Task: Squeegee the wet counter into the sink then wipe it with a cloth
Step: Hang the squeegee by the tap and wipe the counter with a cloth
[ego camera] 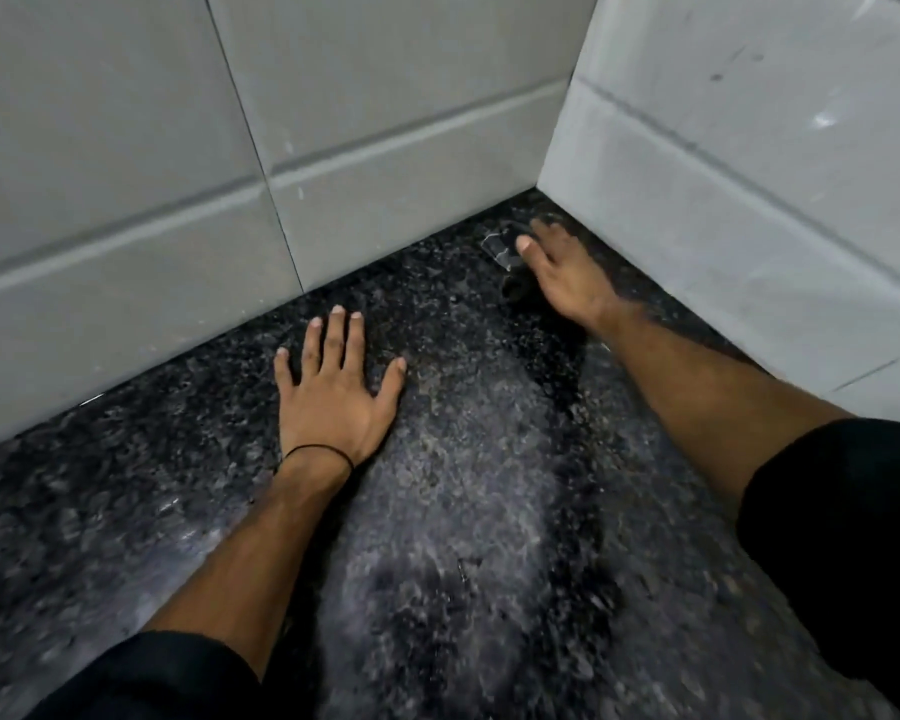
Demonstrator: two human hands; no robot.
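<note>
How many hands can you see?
2. The left hand lies flat on the counter near the back wall; the right hand reaches into the corner, blurred.

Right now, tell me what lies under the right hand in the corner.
The right hand stretches over the dark counter. Beside its thumb a small clear object shows, too blurred to identify. Whatever lies beneath the hand itself is covered.

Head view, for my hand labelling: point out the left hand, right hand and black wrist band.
left hand [328, 402], head view, back of hand
right hand [562, 275], head view, back of hand
black wrist band [315, 447], head view, strand over the wrist
</note>
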